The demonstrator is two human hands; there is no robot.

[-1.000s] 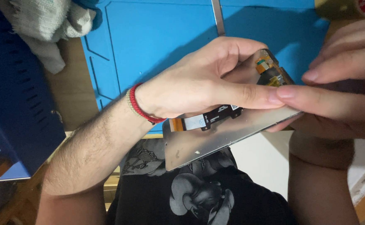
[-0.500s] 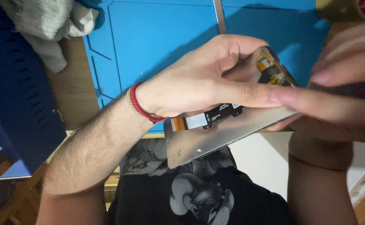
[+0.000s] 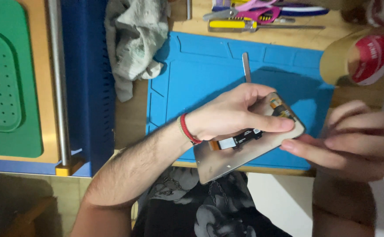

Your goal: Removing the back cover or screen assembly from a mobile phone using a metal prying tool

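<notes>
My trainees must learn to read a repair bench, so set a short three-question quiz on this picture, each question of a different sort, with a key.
1. True or false: the left hand grips the flat phone screen panel from above, thumb lying across it.
2. Which lies on the blue work mat? A) the grey rag B) a thin metal pry tool C) the roll of tape
3. Fill in: the left wrist wears a ___ string bracelet.

Key
1. True; the right hand meets the panel's far corner.
2. B
3. red
</notes>
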